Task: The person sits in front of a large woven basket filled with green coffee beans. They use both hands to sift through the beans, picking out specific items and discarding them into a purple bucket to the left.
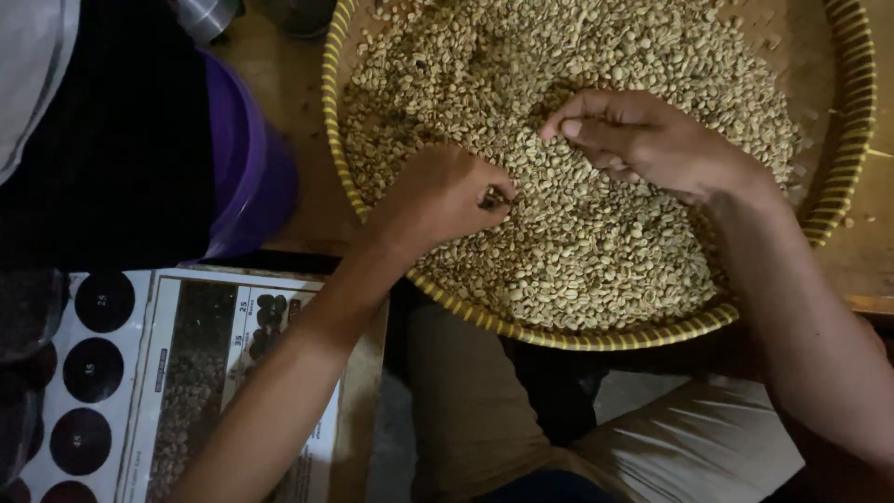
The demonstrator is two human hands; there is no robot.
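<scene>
Wooden table (pixel 866 270) carries bean-filled woven tray (pixel 843 177), purple bucket (pixel 251 168)

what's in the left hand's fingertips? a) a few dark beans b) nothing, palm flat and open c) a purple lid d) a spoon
A: the left hand is curled over the pale beans in the tray, its fingertips pinched on small dark beans; no spoon or lid is in it.

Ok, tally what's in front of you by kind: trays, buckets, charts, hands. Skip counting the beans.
Woven tray of pale beans: 1
Purple bucket: 1
Printed chart: 1
Hands, left hand and right hand: 2
Total: 5
</scene>
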